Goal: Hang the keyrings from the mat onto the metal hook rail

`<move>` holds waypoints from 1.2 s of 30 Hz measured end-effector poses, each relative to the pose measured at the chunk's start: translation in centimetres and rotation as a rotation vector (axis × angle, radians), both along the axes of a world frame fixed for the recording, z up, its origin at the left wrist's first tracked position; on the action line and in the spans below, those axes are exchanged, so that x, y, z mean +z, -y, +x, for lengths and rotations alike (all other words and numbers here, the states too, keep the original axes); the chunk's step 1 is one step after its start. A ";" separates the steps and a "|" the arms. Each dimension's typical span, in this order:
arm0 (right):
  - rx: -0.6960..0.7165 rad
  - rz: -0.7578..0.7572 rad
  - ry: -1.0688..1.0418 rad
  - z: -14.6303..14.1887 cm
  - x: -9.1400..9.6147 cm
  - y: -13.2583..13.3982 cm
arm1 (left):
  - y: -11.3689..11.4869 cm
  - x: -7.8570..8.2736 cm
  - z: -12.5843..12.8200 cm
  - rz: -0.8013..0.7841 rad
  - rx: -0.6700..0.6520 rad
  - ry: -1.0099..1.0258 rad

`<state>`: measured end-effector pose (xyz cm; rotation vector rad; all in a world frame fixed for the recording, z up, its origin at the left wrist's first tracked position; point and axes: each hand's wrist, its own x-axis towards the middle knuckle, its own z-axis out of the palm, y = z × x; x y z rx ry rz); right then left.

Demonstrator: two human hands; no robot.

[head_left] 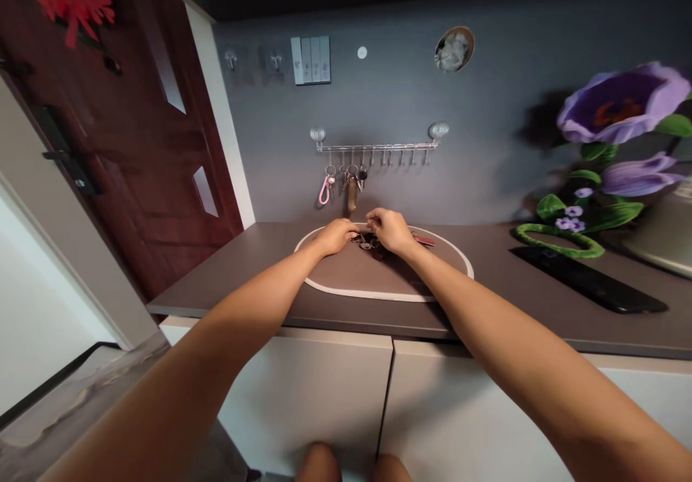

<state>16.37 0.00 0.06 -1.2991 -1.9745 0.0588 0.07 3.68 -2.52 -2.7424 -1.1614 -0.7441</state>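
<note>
Both arms reach forward over a brown oval mat [373, 284] with a white rim on the cabinet top. My left hand [336, 236] is curled with its fingers closed at a small bunch of keys [369, 241] on the mat's far side. My right hand [390, 230] is closed over the same bunch from the right. A reddish tag or key [424, 239] lies just right of that hand. On the wall above hangs a metal hook rail [378, 148] with several keys [346, 179] and a pink carabiner [324, 190] on its left hooks.
A dark red door [140, 150] stands to the left. A black flat device [589, 280] lies on the countertop [259, 280] at right, beside a purple artificial flower arrangement [610, 150]. A switch panel [310, 59] and a round plaque [454, 48] hang on the grey wall.
</note>
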 end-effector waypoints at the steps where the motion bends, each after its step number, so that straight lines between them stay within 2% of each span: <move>1: -0.011 -0.003 0.036 -0.1 0.0 0.1 | -0.1 0.0 0.0 -0.004 0.008 0.003; 7: 0.013 -0.008 0.146 -0.4 0.0 0.3 | -0.4 -0.2 0.1 -0.005 0.056 0.015; 15: 0.016 0.000 0.152 -0.3 -0.1 0.1 | -0.5 -0.1 0.0 0.051 0.086 -0.043; 23: 0.026 0.034 0.258 0.1 0.0 -0.3 | 1.5 1.7 -0.2 0.098 0.104 -0.156; 30: 0.025 0.016 0.299 0.0 0.1 0.0 | 1.8 2.5 -1.2 0.096 0.081 -0.040; 36: 0.029 0.011 0.309 -0.1 0.2 0.4 | 2.1 2.9 -0.9 0.056 0.049 0.109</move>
